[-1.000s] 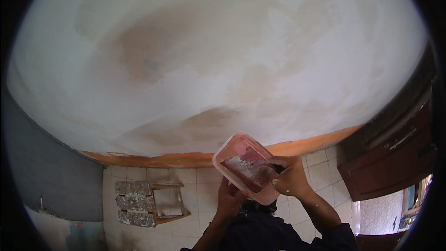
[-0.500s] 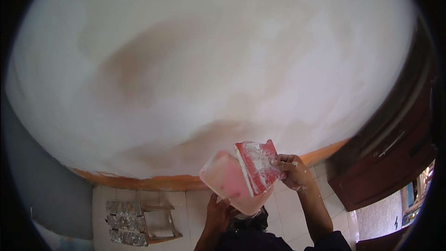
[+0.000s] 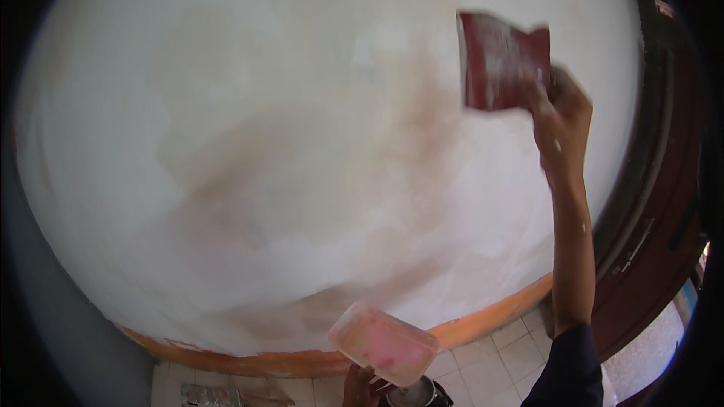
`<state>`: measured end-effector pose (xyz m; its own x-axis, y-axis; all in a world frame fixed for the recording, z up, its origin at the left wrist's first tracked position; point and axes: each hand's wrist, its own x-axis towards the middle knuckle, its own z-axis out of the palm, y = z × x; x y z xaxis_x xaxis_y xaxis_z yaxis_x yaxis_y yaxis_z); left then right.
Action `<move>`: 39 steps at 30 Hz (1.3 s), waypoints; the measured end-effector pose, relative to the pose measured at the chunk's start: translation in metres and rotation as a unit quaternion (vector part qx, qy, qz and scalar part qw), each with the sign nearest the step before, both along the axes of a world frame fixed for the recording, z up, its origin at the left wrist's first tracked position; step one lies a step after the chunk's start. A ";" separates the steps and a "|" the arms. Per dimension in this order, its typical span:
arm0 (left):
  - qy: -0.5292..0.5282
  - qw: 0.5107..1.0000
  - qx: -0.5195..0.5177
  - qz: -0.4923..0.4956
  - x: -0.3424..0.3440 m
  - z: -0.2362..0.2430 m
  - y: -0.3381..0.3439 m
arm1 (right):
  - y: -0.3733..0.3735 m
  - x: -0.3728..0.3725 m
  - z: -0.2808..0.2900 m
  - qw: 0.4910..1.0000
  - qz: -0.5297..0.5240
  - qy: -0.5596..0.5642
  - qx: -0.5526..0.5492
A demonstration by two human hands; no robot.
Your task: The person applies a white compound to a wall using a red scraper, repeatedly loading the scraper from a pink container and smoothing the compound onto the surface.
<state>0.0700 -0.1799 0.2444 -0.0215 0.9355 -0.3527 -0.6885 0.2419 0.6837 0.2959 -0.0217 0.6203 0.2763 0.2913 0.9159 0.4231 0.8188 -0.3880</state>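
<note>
My right hand (image 3: 562,120) is raised high at the right and grips a wide red putty spreader (image 3: 490,64), smeared with white. The spreader's pale edge faces left, close to the white patchy wall (image 3: 317,173); whether it touches I cannot tell. Low in the view, my left hand (image 3: 360,388) holds a shallow pinkish plastic tray (image 3: 383,345) at its lower left edge. Pink and whitish smears coat the tray's inside. That hand is partly cut off by the lower edge.
An orange strip (image 3: 279,362) runs along the wall's foot above pale floor tiles (image 3: 483,362). A paint-spotted step stool (image 3: 207,396) stands at lower left. Below the tray is a round metal-looking pot (image 3: 413,393). A dark red door (image 3: 641,256) is at right, a grey wall (image 3: 60,286) at left.
My right hand has lifted the spreader from above the tray up and to the right, before the wall. The tray and left hand sit lower in view, and the view has tilted upward.
</note>
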 end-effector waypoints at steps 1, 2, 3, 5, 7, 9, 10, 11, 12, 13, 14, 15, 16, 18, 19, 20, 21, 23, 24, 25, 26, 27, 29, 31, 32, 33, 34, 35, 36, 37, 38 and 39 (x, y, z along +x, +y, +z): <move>-0.021 1.000 0.008 0.008 -0.004 -0.007 -0.002 | 0.006 -0.007 0.021 0.990 -0.117 -0.063 0.053; -0.043 0.999 0.020 0.004 -0.006 -0.016 0.000 | 0.019 -0.018 0.043 0.963 -0.198 -0.103 0.152; -0.066 0.997 0.031 0.000 -0.007 -0.025 0.003 | 0.035 -0.034 0.058 0.918 -0.277 -0.141 0.248; -0.095 0.995 0.028 0.013 -0.016 -0.045 0.007 | 0.075 -0.070 0.054 0.893 -0.305 -0.206 0.258; -0.076 0.997 0.022 0.018 -0.017 -0.038 0.010 | 0.094 -0.093 0.020 0.877 -0.294 -0.268 0.269; -0.012 0.999 0.017 0.041 -0.017 -0.009 0.003 | 0.085 -0.112 -0.015 0.873 -0.246 -0.326 0.266; -0.018 0.999 0.016 0.045 -0.019 -0.010 0.001 | 0.075 -0.117 -0.025 0.878 -0.230 -0.331 0.257; -0.024 0.998 0.010 0.051 -0.012 -0.011 -0.003 | 0.066 -0.112 -0.030 0.885 -0.210 -0.337 0.244; -0.030 0.998 0.003 0.057 -0.006 -0.011 -0.008 | 0.057 -0.103 -0.026 0.893 -0.192 -0.332 0.236; -0.026 0.998 0.011 0.053 -0.006 -0.009 -0.009 | 0.054 -0.095 -0.023 0.900 -0.185 -0.316 0.237; -0.023 0.998 0.018 0.050 -0.006 -0.006 -0.009 | 0.054 -0.088 -0.018 0.907 -0.177 -0.300 0.237; -0.019 0.998 0.026 0.049 -0.005 -0.005 -0.010 | 0.053 -0.080 -0.014 0.914 -0.168 -0.284 0.237; -0.024 0.998 0.030 0.043 -0.006 -0.006 -0.009 | 0.045 -0.074 -0.006 0.919 -0.146 -0.261 0.256; -0.037 0.997 0.045 0.045 -0.008 -0.013 -0.006 | 0.033 -0.062 0.009 0.943 -0.106 -0.240 0.206; -0.052 0.997 0.054 0.028 -0.008 -0.017 -0.003 | 0.023 -0.053 0.023 0.953 -0.098 -0.225 0.175; -0.064 0.996 0.061 0.019 -0.007 -0.020 -0.003 | 0.011 -0.045 0.042 0.964 -0.091 -0.215 0.127; -0.076 0.995 0.066 0.002 -0.006 -0.021 -0.002 | 0.002 -0.035 0.061 0.972 -0.091 -0.205 0.075; -0.046 0.998 0.033 0.017 0.000 -0.006 -0.004 | 0.010 -0.014 0.085 0.979 0.110 -0.170 0.021; -0.032 0.999 0.016 0.025 0.001 -0.001 -0.005 | 0.011 -0.008 0.092 0.980 0.136 -0.143 0.023; -0.050 0.998 0.033 0.028 -0.001 -0.007 -0.006 | 0.011 -0.005 0.096 0.980 0.162 -0.116 0.023; -0.069 0.996 0.051 0.031 -0.004 -0.017 -0.006 | 0.013 0.001 0.099 0.982 0.141 -0.123 0.033; -0.087 0.993 0.069 0.033 -0.006 -0.025 -0.006 | 0.013 0.002 0.101 0.990 0.087 -0.105 0.045; -0.095 0.992 0.073 0.026 -0.006 -0.031 -0.004 | 0.019 0.012 0.112 0.992 -0.037 -0.080 0.089; -0.101 0.992 0.077 0.018 -0.006 -0.031 -0.003 | 0.014 0.019 0.115 0.981 -0.140 -0.061 0.118; -0.103 0.991 0.079 0.015 -0.006 -0.030 -0.004 | 0.009 0.020 0.112 0.973 -0.189 -0.047 0.124; -0.104 0.991 0.081 0.011 -0.005 -0.028 -0.004 | 0.004 0.021 0.108 0.962 -0.238 -0.034 0.130; -0.092 0.993 0.077 0.014 -0.005 -0.027 -0.003 | -0.002 0.026 0.096 0.951 -0.263 -0.059 0.152; -0.082 0.994 0.073 0.020 -0.005 -0.030 -0.002 | -0.011 0.021 0.076 0.954 -0.256 -0.071 0.138; -0.077 0.994 0.069 0.023 -0.005 -0.035 -0.001 | -0.023 0.012 0.053 0.956 -0.250 -0.088 0.125; -0.055 0.996 0.061 0.019 -0.002 -0.025 -0.006 | -0.032 0.003 0.028 0.967 -0.222 -0.107 0.071; -0.033 0.998 0.054 0.017 -0.002 -0.010 -0.007 | -0.034 -0.001 0.002 0.985 -0.120 -0.118 0.039; -0.013 0.999 0.037 0.017 -0.003 0.004 -0.009 | -0.045 -0.027 -0.024 0.989 0.132 -0.070 -0.008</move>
<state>0.0671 -0.1887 0.2487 -0.0454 0.9578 -0.2840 -0.7135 0.1679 0.6802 0.2692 -0.0663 0.5958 0.0605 0.3502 0.9347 0.2462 0.9023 -0.3540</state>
